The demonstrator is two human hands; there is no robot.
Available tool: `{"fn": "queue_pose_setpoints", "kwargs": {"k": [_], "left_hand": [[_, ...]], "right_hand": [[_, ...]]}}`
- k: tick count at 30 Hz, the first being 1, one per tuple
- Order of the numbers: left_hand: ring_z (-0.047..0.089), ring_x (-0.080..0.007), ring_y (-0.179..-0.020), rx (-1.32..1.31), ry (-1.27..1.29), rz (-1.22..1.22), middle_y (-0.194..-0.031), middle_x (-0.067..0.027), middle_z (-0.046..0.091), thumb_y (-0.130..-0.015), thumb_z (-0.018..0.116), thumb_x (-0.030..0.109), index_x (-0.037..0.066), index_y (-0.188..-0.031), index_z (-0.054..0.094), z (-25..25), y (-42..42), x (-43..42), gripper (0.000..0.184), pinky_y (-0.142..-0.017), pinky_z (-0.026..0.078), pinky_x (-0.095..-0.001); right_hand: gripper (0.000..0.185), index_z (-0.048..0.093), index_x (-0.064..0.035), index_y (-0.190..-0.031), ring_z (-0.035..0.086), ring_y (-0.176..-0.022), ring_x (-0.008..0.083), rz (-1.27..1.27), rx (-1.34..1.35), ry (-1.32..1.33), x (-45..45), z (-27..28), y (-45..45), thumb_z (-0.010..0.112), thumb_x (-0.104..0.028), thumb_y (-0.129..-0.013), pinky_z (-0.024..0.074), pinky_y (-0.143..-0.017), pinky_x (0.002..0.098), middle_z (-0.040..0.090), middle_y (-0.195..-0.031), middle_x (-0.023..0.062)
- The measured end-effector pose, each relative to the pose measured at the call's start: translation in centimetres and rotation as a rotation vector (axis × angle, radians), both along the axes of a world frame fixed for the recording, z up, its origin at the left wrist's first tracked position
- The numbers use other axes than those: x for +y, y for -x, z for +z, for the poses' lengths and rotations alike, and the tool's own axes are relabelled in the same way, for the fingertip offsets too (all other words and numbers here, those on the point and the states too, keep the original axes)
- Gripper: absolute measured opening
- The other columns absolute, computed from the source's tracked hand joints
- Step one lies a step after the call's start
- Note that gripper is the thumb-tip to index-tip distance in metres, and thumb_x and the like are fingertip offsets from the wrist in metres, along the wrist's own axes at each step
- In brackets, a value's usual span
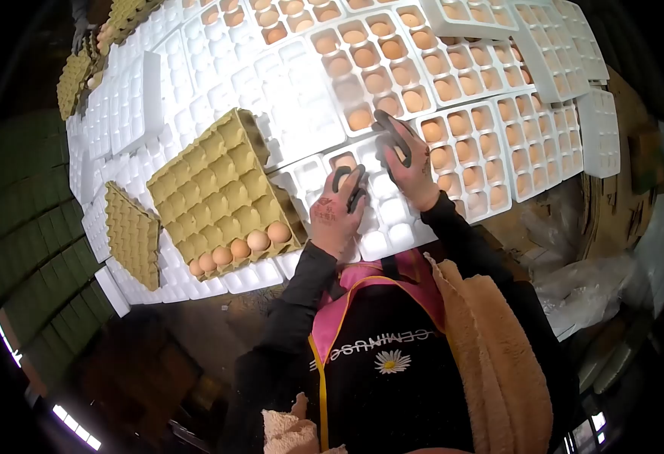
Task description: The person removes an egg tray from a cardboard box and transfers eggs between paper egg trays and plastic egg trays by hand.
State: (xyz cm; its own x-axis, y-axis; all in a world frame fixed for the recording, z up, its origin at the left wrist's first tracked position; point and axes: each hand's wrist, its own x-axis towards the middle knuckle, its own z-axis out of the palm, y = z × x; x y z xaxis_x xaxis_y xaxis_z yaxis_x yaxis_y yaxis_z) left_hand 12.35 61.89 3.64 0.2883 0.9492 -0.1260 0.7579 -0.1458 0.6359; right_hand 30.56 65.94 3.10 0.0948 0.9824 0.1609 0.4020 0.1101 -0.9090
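Note:
My left hand [337, 214], in a pale glove with dark fingertips, is over a white foam egg tray [381, 203] in front of me. Its fingers are bent and drawn together, and whatever they hold is hidden. Just beyond its fingertips an egg [344, 160] sits in a cell. Gloved the same way, my right hand [410, 166] is over the tray's far right corner with curled fingers; I cannot make out what is in them. Left of my hands, a tan pulp egg tray [215, 185] lies tilted, with several brown eggs [240, 247] along its near edge.
Foam trays full of brown eggs [464, 155] lie to the right and at the back. Vacant foam trays [290, 91] cover the middle and left. Another pulp tray [131, 234] leans at the left. Clear plastic [586, 291] lies below the table at right.

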Motion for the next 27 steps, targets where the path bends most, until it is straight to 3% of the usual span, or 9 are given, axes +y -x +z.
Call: {"fn": "queue_pose_setpoints", "kwargs": {"k": [3, 7, 10, 13, 18, 21, 23, 25, 27], "left_hand": [[0.064, -0.0327, -0.098, 0.091, 0.007, 0.003, -0.124, -0.0131, 0.057, -0.077, 0.069, 0.018, 0.012, -0.129, 0.054, -0.9, -0.9, -2.1, 0.055, -0.082, 0.053, -0.0389], [0.062, -0.0366, -0.100, -0.309, -0.309, -0.145, -0.124, -0.0145, 0.057, -0.077, 0.069, 0.011, 0.009, -0.123, 0.058, -2.9, -2.4, -0.9, 0.048, -0.085, 0.051, -0.0408], [0.041, -0.0312, -0.129, -0.096, -0.503, -0.329, -0.123, -0.0058, 0.057, -0.084, 0.061, 0.025, 0.014, -0.118, 0.060, -3.7, -5.3, 1.0, 0.036, -0.110, 0.026, -0.0555], [0.043, -0.0339, -0.129, -0.172, -0.535, -0.316, -0.126, -0.0118, 0.055, -0.079, 0.065, 0.023, 0.009, -0.111, 0.061, 1.2, -1.7, -0.4, 0.035, -0.111, 0.026, -0.0551], [0.042, -0.0380, -0.130, 0.191, -0.362, -0.082, -0.129, -0.0193, 0.055, -0.078, 0.072, 0.031, -0.003, -0.133, 0.041, 6.8, 17.6, -3.2, 0.072, -0.113, 0.024, -0.0505], [0.048, -0.0313, -0.126, 0.407, -0.377, -0.360, -0.128, -0.0162, 0.056, -0.081, 0.065, 0.029, 0.004, -0.131, 0.053, 2.5, 20.9, -3.7, 0.056, -0.114, 0.026, -0.0484], [0.053, -0.0275, -0.121, 0.259, -0.484, -0.286, -0.124, -0.0144, 0.060, -0.084, 0.063, 0.022, 0.003, -0.127, 0.056, 2.1, 22.1, -4.2, 0.048, -0.109, 0.036, -0.0450], [0.056, -0.0282, -0.117, -0.382, -0.276, 0.117, -0.123, -0.0136, 0.059, -0.085, 0.060, 0.017, 0.001, -0.124, 0.056, 5.1, 25.2, -5.8, 0.042, -0.104, 0.043, -0.0427], [0.057, -0.0267, -0.113, -1.200, 0.081, 0.572, -0.120, -0.0127, 0.058, -0.087, 0.054, 0.009, -0.005, -0.114, 0.058, 6.5, 29.8, -7.2, 0.031, -0.098, 0.049, -0.0405]], "right_hand": [[0.042, 0.056, -0.0024, -0.121, 0.054, -0.104, 0.0354, 0.201, -0.362, -0.251, 0.9, -4.0, 1.8, 0.058, -0.006, -0.079, 0.0440, -0.090, 0.0438, 0.060, -0.111, 0.0162], [0.038, 0.052, 0.0002, -0.124, 0.056, -0.102, 0.0287, -0.160, 0.019, -0.097, -0.9, -1.3, 0.6, 0.053, -0.005, -0.086, 0.0441, -0.090, 0.0363, 0.059, -0.110, 0.0144], [0.038, 0.048, 0.0034, -0.131, 0.057, -0.100, 0.0177, -0.421, 0.487, -0.018, -1.7, 1.9, 0.0, 0.047, -0.004, -0.094, 0.0445, -0.089, 0.0285, 0.060, -0.118, 0.0114], [0.037, 0.053, 0.0030, -0.129, 0.060, -0.101, 0.0201, -0.286, 0.523, 0.070, -2.8, 5.0, 3.1, 0.050, -0.003, -0.092, 0.0451, -0.092, 0.0303, 0.062, -0.117, 0.0121], [0.043, 0.059, -0.0067, -0.122, 0.058, -0.109, 0.0314, 0.564, -0.404, -0.147, -3.7, 7.3, 13.7, 0.065, -0.009, -0.079, 0.0403, -0.100, 0.0413, 0.064, -0.111, 0.0110], [0.045, 0.060, -0.0090, -0.117, 0.055, -0.114, 0.0287, 0.689, -0.806, -0.237, -4.7, 6.3, 17.1, 0.069, -0.014, -0.074, 0.0387, -0.100, 0.0422, 0.063, -0.111, 0.0106], [0.053, 0.060, -0.0076, -0.120, 0.057, -0.114, 0.0280, 0.591, -0.654, -0.158, -5.0, 7.1, 16.5, 0.074, -0.015, -0.069, 0.0415, -0.100, 0.0435, 0.063, -0.115, 0.0112], [0.055, 0.057, 0.0023, -0.124, 0.062, -0.108, 0.0209, 0.439, 0.330, 0.358, -4.9, 8.2, 17.2, 0.072, -0.011, -0.073, 0.0503, -0.093, 0.0344, 0.063, -0.118, 0.0124], [0.048, 0.060, 0.0044, -0.118, 0.061, -0.104, 0.0179, 0.466, 0.667, 0.559, -3.8, 9.5, 19.7, 0.072, -0.012, -0.074, 0.0509, -0.088, 0.0315, 0.063, -0.113, 0.0122]]}}
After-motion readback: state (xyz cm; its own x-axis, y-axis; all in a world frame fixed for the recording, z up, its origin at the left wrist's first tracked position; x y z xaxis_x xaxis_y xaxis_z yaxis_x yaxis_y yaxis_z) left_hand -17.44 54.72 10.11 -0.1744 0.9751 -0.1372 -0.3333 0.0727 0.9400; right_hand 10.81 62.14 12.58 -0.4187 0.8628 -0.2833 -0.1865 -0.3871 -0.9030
